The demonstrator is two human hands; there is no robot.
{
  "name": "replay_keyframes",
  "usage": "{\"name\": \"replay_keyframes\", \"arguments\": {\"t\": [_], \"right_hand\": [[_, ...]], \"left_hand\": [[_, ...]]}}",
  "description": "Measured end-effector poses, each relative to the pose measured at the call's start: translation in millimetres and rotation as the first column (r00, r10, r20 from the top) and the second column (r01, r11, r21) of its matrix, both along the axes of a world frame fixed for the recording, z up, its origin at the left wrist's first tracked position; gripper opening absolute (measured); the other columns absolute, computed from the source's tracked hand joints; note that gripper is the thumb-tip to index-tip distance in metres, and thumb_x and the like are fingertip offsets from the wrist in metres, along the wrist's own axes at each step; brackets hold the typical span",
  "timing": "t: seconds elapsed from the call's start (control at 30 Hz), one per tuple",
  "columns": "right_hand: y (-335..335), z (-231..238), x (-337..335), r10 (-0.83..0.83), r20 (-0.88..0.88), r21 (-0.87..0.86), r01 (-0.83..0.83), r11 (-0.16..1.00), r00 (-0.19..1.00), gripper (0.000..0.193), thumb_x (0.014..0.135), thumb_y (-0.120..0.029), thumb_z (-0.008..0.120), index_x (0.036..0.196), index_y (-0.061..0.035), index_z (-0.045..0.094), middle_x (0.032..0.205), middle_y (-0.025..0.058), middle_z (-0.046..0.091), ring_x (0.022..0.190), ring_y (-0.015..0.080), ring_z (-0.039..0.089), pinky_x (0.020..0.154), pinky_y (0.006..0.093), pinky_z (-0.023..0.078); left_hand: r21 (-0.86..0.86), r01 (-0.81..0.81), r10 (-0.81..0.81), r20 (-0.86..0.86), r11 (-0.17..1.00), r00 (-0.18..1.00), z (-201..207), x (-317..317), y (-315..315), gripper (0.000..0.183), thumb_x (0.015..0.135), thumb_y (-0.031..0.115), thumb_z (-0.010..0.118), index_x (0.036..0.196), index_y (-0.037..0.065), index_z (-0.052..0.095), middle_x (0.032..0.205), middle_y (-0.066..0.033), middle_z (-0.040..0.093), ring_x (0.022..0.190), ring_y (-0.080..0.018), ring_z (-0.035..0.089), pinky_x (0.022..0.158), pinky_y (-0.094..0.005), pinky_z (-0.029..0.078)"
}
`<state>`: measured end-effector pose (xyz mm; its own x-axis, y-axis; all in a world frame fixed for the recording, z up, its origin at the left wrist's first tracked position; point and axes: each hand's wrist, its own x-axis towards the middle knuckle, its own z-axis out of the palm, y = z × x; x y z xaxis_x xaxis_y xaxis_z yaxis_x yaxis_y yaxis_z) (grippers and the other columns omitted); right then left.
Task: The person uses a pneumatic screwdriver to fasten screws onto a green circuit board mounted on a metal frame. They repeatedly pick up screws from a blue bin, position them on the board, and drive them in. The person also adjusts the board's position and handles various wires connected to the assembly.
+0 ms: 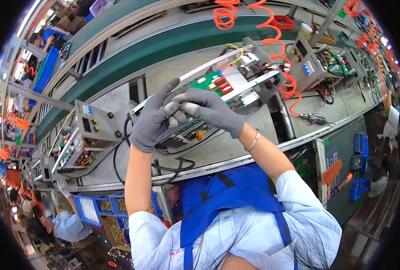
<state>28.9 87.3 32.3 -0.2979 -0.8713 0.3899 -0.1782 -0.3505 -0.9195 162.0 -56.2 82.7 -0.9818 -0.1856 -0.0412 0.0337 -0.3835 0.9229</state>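
Both my hands wear grey gloves and meet over the near left part of an open metal device chassis (263, 85). My left hand (152, 120) is closed, its thumb and fingertips pressed together. Against them come the bent fingertips of my right hand (213, 108), also closed. Something tiny and dark shows between the fingertips; its kind is too small to tell. Inside the chassis lie a green circuit board (202, 83), red block-shaped parts (223, 84) and a yellow wire (241, 55). My hands hide the chassis's left end.
A power screwdriver (314, 119) on an orange coiled hose (274, 42) lies to the right. Similar devices stand at left (92, 123) and right (304, 58). A black cable (179, 166) loops near the bench edge. Blue bins (88, 209) of small parts sit below left, beside a co-worker (69, 225).
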Motion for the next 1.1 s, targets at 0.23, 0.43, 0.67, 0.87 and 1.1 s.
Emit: {"name": "replay_keyframes", "arguments": {"t": [0.23, 0.43, 0.67, 0.87, 1.1], "right_hand": [[9.3, 1.3, -22.6, 0.007, 0.281, -0.025, 0.000, 1.000, 0.960, 0.021, 0.094, -0.010, 0.057, 0.111, 0.0000, 0.063, 0.101, 0.0046, 0.065, 0.096, 0.0115, 0.061, 0.088, 0.0288, 0.049], [60.1, 6.7, -39.2, -0.341, 0.460, 0.048, 0.361, 0.931, 0.820, 0.021, 0.095, -0.010, 0.052, 0.111, -0.0005, 0.063, 0.091, 0.0037, 0.064, 0.073, 0.0063, 0.058, 0.060, 0.0199, 0.049], [114.0, -70.0, -42.2, -0.620, 0.214, 0.112, 0.612, 0.783, 0.755, 0.013, 0.086, -0.007, 0.069, 0.098, -0.0008, 0.069, 0.089, 0.0029, 0.068, 0.074, 0.0059, 0.060, 0.063, 0.0247, 0.051], [106.1, -63.0, -51.8, -0.673, -0.154, -0.016, 0.679, 0.734, 0.724, 0.015, 0.081, -0.009, 0.072, 0.095, -0.0043, 0.069, 0.087, 0.0062, 0.067, 0.072, 0.0161, 0.064, 0.065, 0.0299, 0.051], [97.7, -44.5, -62.2, -0.644, -0.380, 0.021, 0.703, 0.711, 0.664, 0.037, 0.078, -0.019, 0.076, 0.111, -0.0082, 0.062, 0.078, 0.0058, 0.065, 0.069, 0.0209, 0.064, 0.063, 0.0344, 0.050]], "left_hand": [[0.050, -0.091, 0.096, -0.107, 0.995, 0.990, -21.7, -41.1, 25.7, 0.070, 0.091, 0.025, 0.064, 0.144, -0.007, 0.031, 0.133, -0.0200, 0.054, 0.074, -0.0077, 0.058, 0.060, -0.0173, 0.046], [-0.535, -0.358, 0.297, -0.200, 0.765, 0.934, -47.3, -73.3, 55.2, 0.052, 0.085, 0.020, 0.069, 0.130, 0.000, 0.052, 0.119, -0.0139, 0.061, 0.081, -0.0136, 0.062, 0.069, -0.0254, 0.052], [-0.990, -0.030, -0.067, -0.040, 0.137, 0.997, -32.2, -100.1, 85.7, 0.053, 0.074, 0.007, 0.067, 0.126, 0.008, 0.058, 0.106, -0.0156, 0.064, 0.098, -0.0351, 0.059, 0.088, -0.0428, 0.046], [-0.980, 0.024, -0.036, 0.017, 0.198, 0.999, -27.1, -100.9, 88.2, 0.049, 0.075, 0.004, 0.065, 0.124, 0.008, 0.059, 0.101, -0.0138, 0.064, 0.094, -0.0332, 0.060, 0.084, -0.0428, 0.047], [-0.951, 0.051, -0.009, 0.050, 0.307, 0.999, -31.3, -102.8, 81.9, 0.049, 0.074, 0.004, 0.066, 0.122, 0.006, 0.060, 0.105, -0.0162, 0.066, 0.097, -0.0350, 0.060, 0.084, -0.0436, 0.048]]}}
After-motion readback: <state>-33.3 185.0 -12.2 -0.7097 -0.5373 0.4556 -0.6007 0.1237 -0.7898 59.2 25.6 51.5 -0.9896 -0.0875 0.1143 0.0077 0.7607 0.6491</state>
